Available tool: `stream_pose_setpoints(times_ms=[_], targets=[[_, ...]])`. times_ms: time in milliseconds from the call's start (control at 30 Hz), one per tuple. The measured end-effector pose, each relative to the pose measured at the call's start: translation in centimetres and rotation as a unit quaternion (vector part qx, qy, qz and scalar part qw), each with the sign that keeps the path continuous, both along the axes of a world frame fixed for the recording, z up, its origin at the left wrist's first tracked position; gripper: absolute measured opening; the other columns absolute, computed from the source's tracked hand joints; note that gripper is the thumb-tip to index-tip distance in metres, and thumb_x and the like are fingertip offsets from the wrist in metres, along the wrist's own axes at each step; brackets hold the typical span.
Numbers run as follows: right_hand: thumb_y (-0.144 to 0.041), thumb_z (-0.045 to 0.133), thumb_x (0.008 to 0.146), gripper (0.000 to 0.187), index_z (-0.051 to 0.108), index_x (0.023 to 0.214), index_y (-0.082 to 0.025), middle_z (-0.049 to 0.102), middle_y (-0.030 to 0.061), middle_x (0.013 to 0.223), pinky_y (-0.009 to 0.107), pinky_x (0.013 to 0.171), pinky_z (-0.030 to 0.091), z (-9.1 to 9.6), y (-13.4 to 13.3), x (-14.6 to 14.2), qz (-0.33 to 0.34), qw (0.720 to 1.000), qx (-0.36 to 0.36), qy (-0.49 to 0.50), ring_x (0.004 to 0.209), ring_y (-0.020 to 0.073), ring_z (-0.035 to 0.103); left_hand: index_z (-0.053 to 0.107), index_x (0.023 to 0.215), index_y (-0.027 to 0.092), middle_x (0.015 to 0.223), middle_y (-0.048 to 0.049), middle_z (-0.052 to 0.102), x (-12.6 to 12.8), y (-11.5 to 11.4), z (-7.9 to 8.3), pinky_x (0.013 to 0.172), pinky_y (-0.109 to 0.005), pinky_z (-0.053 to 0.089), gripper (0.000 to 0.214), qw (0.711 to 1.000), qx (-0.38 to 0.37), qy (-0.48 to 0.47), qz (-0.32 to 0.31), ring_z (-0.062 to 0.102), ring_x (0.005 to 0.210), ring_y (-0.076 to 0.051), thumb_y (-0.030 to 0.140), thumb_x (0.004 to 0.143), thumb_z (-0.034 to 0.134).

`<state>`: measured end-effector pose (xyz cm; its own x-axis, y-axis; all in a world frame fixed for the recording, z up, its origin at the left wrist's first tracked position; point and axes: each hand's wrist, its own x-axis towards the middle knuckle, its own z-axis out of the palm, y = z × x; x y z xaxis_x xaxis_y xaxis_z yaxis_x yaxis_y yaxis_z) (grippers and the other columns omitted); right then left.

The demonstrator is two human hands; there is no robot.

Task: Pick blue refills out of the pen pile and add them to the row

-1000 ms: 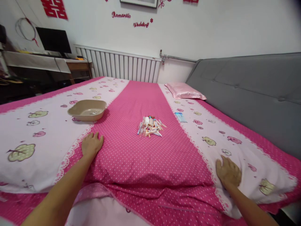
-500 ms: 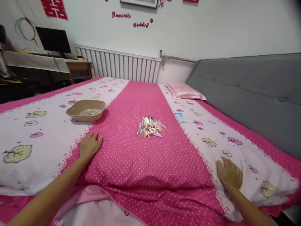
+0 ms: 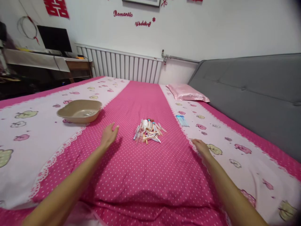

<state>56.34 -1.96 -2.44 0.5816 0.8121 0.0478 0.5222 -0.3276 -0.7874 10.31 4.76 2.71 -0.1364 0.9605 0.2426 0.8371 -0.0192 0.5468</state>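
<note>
The left hand hangs over the dotted pink bedspread, thumb spread from the fingers, its grasp empty; the right hand is at the lace-patterned border, foreshortened, so I cannot tell how far it is open; between them and a little farther off lies a loose pile of slim pen-like sticks, any print on them too small to read; a row of blue sticks lies to its right, a beige basin to its left with small items inside; beyond are a pink pillow, a radiator and red wall lettering reading "Romantic Wedding".
</note>
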Motion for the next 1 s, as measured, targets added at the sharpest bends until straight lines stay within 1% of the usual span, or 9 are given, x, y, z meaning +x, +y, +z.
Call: stream_pose_setpoints(times_ms=[133,200,300,367,500,633,767,900,1000], targets=[[-0.047,0.056,0.074,0.044,0.066,0.105,-0.018,0.066,0.0121,0.112,0.035,0.090,0.047,0.6,4.5,-5.1,0.072,0.996,0.022,0.058,0.104,0.0235,0.061,0.044,0.135,0.009,0.141,-0.0160,0.044,5.6,2.7,-1.1,0.106,-0.039,0.034,0.050,0.998,-0.032,-0.045,-0.016,0.042,0.129,-0.024,0.040,0.095,0.035],[-0.046,0.059,0.073,0.042,0.066,0.105,-0.019,0.066,0.0118,0.113,0.035,0.089,0.047,0.9,6.6,-7.2,0.098,0.992,0.029,0.073,0.104,0.0228,0.061,0.046,0.132,0.012,0.139,-0.0154,0.047,7.8,4.3,-1.8,0.105,-0.045,0.035,0.049,0.997,-0.048,-0.058,-0.020,0.044,0.127,-0.025,0.042,0.093,0.042],[-0.046,0.058,0.074,0.045,0.065,0.107,-0.017,0.065,0.0127,0.115,0.036,0.090,0.046,1.0,9.6,-9.8,0.117,0.989,0.035,0.079,0.105,0.0234,0.061,0.049,0.128,0.015,0.135,-0.0137,0.050,10.1,6.8,-2.6,0.102,-0.050,0.036,0.048,0.995,-0.067,-0.067,-0.032,0.048,0.123,-0.026,0.045,0.091,0.049],[-0.046,0.056,0.076,0.047,0.064,0.110,-0.015,0.064,0.0127,0.117,0.036,0.091,0.045,0.8,11.3,-11.0,0.127,0.989,0.038,0.073,0.107,0.0238,0.060,0.047,0.130,0.014,0.136,-0.0151,0.049,11.0,8.1,-3.1,0.101,-0.049,0.037,0.049,0.994,-0.074,-0.066,-0.048,0.049,0.122,-0.027,0.043,0.091,0.049],[-0.044,0.052,0.080,0.048,0.062,0.116,-0.014,0.064,0.0137,0.119,0.036,0.091,0.045,0.0,14.7,-12.9,0.149,0.987,0.030,0.044,0.108,0.0250,0.060,0.045,0.132,0.010,0.137,-0.0183,0.047,11.5,9.0,-3.8,0.102,-0.039,0.035,0.050,0.990,-0.066,-0.044,-0.116,0.044,0.127,-0.027,0.035,0.089,0.048],[-0.041,0.049,0.083,0.050,0.059,0.121,-0.011,0.059,0.0174,0.125,0.039,0.096,0.040,-0.3,18.2,-14.2,0.193,0.981,0.023,-0.003,0.114,0.0265,0.056,0.055,0.121,0.016,0.124,-0.0117,0.060,11.1,8.7,-4.2,0.098,-0.035,0.039,0.042,0.979,-0.056,-0.016,-0.198,0.053,0.116,-0.026,0.035,0.084,0.050],[-0.037,0.040,0.090,0.038,0.063,0.114,-0.017,0.063,0.0110,0.119,0.037,0.095,0.040,0.1,21.3,-15.9,0.279,0.959,0.023,-0.043,0.110,0.0222,0.057,0.061,0.107,0.018,0.106,-0.0084,0.066,10.9,8.2,-3.6,0.089,-0.034,0.043,0.030,0.967,-0.055,0.010,-0.247,0.059,0.099,-0.024,0.035,0.085,0.048],[-0.033,0.040,0.092,0.033,0.069,0.089,-0.018,0.070,0.0062,0.099,0.033,0.091,0.042,0.6,22.4,-17.8,0.389,0.917,0.020,-0.081,0.096,0.0197,0.061,0.059,0.107,0.016,0.101,-0.0105,0.066,10.9,7.4,-2.9,0.084,-0.034,0.043,0.029,0.963,-0.048,0.028,-0.264,0.059,0.092,-0.025,0.029,0.083,0.049],[-0.032,0.043,0.092,0.030,0.069,0.088,-0.018,0.069,0.0070,0.097,0.034,0.092,0.041,1.1,21.2,-18.4,0.440,0.892,0.031,-0.100,0.096,0.0203,0.060,0.059,0.110,0.017,0.101,-0.0104,0.065,10.6,6.4,-2.7,0.083,-0.034,0.044,0.030,0.959,-0.044,0.029,-0.278,0.059,0.092,-0.025,0.028,0.085,0.048]])
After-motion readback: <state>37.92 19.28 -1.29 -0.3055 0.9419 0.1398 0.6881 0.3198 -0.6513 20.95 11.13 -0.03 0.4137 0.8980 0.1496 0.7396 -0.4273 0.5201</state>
